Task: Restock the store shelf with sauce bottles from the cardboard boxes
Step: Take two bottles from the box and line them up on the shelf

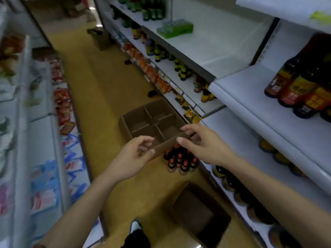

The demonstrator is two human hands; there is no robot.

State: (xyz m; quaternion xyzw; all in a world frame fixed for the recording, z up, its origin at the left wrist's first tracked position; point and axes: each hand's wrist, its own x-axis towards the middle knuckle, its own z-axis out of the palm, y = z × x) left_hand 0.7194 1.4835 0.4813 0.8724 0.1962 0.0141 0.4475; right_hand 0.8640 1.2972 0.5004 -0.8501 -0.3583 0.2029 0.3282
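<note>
Both hands hold the empty divided cardboard box (154, 122) by its near wall: left hand (136, 154) fingers pinch it, right hand (202, 144) fingers curl over the rim. Just below the box, red-capped sauce bottles (180, 161) stand on the floor, probably lifted clear for shelving.

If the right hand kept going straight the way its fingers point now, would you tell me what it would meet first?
The right hand points up-left, and its fingers are already at the near wall of the divided cardboard box. That wall comes first, then probably the empty compartments; depth is unclear.
</note>
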